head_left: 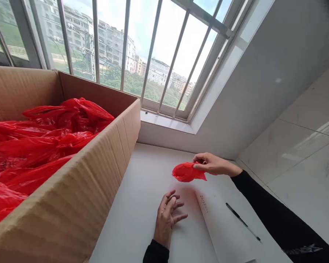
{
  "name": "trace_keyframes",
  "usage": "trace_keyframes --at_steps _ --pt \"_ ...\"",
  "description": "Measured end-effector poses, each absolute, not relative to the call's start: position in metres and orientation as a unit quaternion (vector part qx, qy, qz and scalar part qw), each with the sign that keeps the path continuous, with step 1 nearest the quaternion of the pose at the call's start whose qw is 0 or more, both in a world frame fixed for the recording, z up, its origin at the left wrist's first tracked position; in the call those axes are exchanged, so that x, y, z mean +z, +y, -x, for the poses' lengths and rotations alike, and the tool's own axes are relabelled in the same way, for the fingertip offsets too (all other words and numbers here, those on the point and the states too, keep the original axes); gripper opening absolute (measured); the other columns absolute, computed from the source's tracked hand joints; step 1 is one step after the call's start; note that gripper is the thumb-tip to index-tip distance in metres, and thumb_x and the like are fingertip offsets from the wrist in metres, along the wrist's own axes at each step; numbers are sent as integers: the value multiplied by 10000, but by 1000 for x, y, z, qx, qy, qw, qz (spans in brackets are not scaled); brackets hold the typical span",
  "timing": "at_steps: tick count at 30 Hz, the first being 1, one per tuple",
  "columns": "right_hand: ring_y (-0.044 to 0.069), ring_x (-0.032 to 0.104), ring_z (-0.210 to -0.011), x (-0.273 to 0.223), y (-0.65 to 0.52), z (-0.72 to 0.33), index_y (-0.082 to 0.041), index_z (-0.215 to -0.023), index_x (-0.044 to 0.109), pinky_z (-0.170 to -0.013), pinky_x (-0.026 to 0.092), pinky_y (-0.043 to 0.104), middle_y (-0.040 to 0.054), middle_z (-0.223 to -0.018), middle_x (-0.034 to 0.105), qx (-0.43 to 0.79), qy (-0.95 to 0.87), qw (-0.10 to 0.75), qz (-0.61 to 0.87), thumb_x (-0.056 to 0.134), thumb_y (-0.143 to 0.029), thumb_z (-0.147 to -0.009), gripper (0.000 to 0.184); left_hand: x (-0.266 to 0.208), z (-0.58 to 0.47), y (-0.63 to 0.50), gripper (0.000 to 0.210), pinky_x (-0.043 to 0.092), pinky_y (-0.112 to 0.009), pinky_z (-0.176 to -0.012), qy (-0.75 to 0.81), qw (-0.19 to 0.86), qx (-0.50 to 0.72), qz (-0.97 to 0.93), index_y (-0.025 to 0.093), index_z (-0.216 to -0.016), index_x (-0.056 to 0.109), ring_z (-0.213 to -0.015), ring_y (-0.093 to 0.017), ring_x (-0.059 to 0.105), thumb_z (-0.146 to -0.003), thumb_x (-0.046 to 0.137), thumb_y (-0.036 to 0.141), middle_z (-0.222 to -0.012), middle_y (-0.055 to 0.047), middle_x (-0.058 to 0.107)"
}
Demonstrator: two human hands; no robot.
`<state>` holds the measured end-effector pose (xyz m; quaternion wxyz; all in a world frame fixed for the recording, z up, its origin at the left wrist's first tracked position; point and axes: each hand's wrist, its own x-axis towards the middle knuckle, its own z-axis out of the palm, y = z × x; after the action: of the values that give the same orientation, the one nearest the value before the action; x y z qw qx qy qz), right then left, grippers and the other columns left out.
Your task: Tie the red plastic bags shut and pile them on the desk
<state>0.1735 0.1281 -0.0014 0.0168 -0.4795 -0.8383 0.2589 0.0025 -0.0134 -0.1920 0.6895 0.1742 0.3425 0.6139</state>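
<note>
A thin red plastic bag [184, 172] hangs over the white table, pinched at its right end between the thumb and fingers of my right hand [210, 164]. Its left end billows a little and touches nothing that I can see. Nearer to me, my left hand [168, 213] rests low over the table with its fingers apart and nothing in them. Just right of that hand lies a white sheet of paper [222, 223] with a few handwritten marks along its left edge. A black-capped pen [242, 220] lies across the paper.
A large open cardboard box [106, 164] fills the left side, with several red plastic bags [52, 146] heaped inside. Beyond the white table [148, 160] stand a barred window [137, 54] and a white wall [252, 91]. Tiles [304, 160] cover the right side.
</note>
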Motion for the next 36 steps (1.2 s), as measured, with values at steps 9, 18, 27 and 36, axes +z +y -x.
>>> trace_keyframes --at_steps 9,18,27,36 --pt "183 661 -797 -8 89 -148 -193 -1203 693 -738 527 316 83 -1020 709 431 -793 76 424 503 -635 -971 534 -179 4 -14 596 609 -425 -784 284 645 689 -168 236 -1316 618 -1127 -365 668 -824 753 543 -1298 -151 678" --pt "224 654 -963 -72 67 -134 -203 -1195 690 -864 523 366 62 -1092 716 622 -715 111 299 661 -483 -921 393 -188 9 -10 467 587 -352 -805 310 640 686 -150 175 -1084 731 -897 -272 732 -705 887 400 -1008 -88 777" --pt "208 594 -836 -81 63 -140 -213 -907 642 -815 508 354 14 -906 660 625 -666 215 347 750 -396 -832 225 -183 11 -16 410 586 -351 -801 271 675 674 -132 174 -1173 710 -965 -294 725 -834 762 397 -1074 -98 770" --pt "182 460 -624 -92 55 -151 -236 -647 534 -600 448 334 5 -650 525 632 -632 240 378 743 -685 -716 500 -162 8 -18 445 586 -386 -886 284 644 690 -170 208 -1117 701 -1003 -297 727 -719 873 310 -1114 -102 763"
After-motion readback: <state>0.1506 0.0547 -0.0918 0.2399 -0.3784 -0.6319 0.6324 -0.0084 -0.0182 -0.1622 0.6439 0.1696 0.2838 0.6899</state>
